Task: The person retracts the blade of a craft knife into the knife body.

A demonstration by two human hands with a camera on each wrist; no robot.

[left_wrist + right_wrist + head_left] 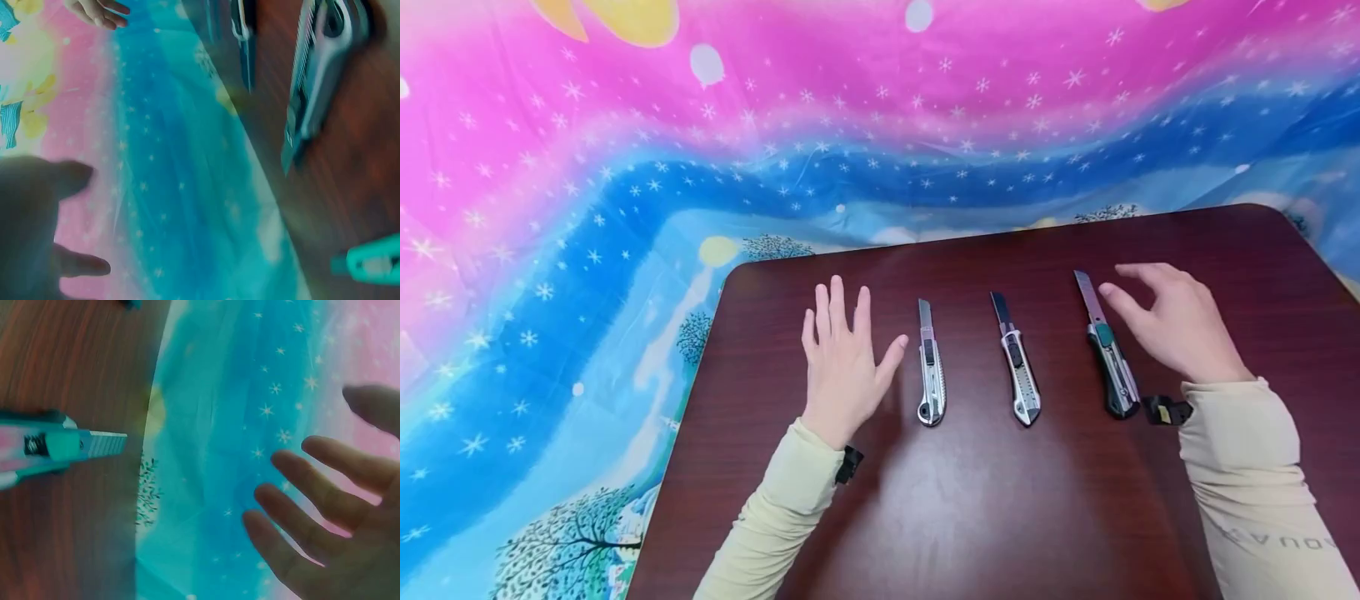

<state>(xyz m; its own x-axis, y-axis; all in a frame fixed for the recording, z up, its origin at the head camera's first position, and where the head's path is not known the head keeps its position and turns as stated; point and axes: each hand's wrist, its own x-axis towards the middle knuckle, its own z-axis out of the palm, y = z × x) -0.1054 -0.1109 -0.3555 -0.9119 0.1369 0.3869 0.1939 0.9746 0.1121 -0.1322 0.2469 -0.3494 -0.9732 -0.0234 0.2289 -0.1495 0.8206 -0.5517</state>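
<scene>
Three utility knives lie spaced apart on the table, blades out and pointing toward the far edge. The left one (932, 367) has a silver body, the middle one (1017, 367) is silver with a dark blade, and the right one (1108, 350) is black with a green slider. My left hand (846, 367), fingers straight and spread, is left of the silver knife and holds nothing. Beside the black-and-green knife, on its right, is my empty right hand (1180, 321) with relaxed fingers. In the left wrist view, a teal-green object (375, 259) shows partly at the lower right.
The dark reddish-brown table (970, 508) has rounded far corners. Behind and left of it hangs a pink and blue cloth (880, 125) printed with snowflakes and trees. Small black devices are strapped at the left wrist (849, 465) and right wrist (1167, 410).
</scene>
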